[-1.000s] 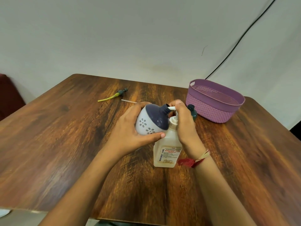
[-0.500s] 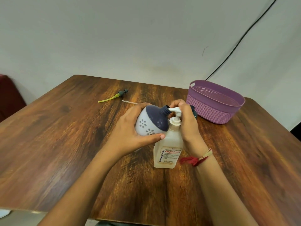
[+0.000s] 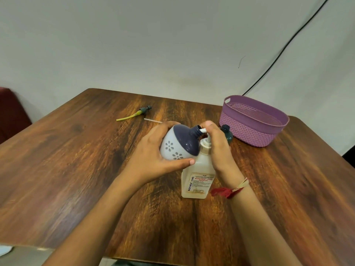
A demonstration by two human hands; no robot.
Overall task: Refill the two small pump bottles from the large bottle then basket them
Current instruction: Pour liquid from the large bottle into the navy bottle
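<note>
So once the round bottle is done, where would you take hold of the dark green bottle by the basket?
Grip the green bottle around its body from above and the right, the basket side being tight. It seems to stand upright with its neck open, so a side wrap keeps it level. The right hand hides most of it, so this is a guess.

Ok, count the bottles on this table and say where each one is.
3: round white-and-navy bottle in the left hand; large labelled bottle upright under the right hand; dark green bottle beside the basket.

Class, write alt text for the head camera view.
A left hand tilts a round white-and-navy bottle against the white pump nozzle of a large clear bottle, pressed by the right hand, on a wooden table beside a purple basket.
</note>
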